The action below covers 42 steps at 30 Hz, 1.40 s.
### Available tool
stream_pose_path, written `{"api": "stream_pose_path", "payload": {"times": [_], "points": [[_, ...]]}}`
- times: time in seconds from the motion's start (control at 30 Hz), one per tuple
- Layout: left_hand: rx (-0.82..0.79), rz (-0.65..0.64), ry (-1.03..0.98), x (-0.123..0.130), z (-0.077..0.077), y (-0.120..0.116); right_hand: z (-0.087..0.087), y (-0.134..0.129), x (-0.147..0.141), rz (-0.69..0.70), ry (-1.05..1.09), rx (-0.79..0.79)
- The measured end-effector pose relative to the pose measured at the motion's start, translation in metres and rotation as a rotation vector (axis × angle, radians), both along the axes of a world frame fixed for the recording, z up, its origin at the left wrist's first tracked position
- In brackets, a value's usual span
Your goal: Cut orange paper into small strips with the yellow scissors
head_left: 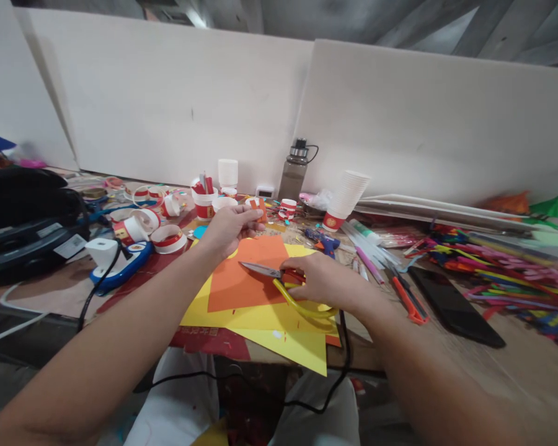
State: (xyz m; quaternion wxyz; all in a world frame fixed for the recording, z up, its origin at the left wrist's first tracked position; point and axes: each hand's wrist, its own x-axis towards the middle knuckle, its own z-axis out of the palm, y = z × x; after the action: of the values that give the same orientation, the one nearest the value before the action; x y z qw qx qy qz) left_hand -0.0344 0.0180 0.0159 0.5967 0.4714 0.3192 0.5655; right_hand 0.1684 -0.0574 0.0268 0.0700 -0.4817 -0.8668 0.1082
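Observation:
My left hand [232, 228] pinches a small orange paper piece [261, 210] above the far edge of the sheets. In my right hand [312, 279] are scissors [260, 269] with yellow and red handles, their blades close together and pointing left over an orange sheet [232, 288]. Beneath that sheet lie yellow sheets [302, 350] that reach over the table's front edge. The fingertips of my right hand are wrapped round the handle and partly hidden.
Beyond the sheets stand a bottle [292, 173], stacked paper cups [346, 201] and a glue gun [322, 240]. Cut cup rings [168, 238] and a power strip [121, 266] lie left. At right are a cutter [409, 300], a phone [456, 306] and colourful pipe cleaners [521, 266].

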Motion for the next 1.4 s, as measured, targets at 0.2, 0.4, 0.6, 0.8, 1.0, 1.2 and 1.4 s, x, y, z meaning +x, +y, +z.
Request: {"api": "stream_pose_path", "payload": {"times": [0.2, 0.4, 0.6, 0.8, 1.0, 1.2, 1.4], "points": [[-0.023, -0.123, 0.132, 0.01, -0.005, -0.009, 0.005, 0.009, 0.003, -0.167, 0.366, 0.1], [-0.017, -0.253, 0.275, 0.023, -0.015, -0.018, -0.011, 0.024, -0.009, -0.198, 0.879, 0.007], [-0.059, -0.323, 0.257, 0.026, -0.017, -0.02, -0.016, 0.028, -0.007, -0.287, 0.87, 0.082], [0.017, -0.238, 0.304, 0.026, -0.023, -0.016, -0.012, 0.026, -0.009, -0.394, 0.974, 0.036], [0.124, -0.098, 0.391, 0.027, -0.019, -0.021, -0.015, 0.026, -0.01, -0.351, 0.97, 0.014], [0.201, -0.04, 0.564, 0.028, -0.013, -0.027, -0.015, 0.024, -0.013, -0.346, 0.985, -0.016], [0.195, -0.095, 0.56, 0.027, -0.014, -0.025, -0.016, 0.024, -0.013, -0.278, 0.971, -0.034]]}}
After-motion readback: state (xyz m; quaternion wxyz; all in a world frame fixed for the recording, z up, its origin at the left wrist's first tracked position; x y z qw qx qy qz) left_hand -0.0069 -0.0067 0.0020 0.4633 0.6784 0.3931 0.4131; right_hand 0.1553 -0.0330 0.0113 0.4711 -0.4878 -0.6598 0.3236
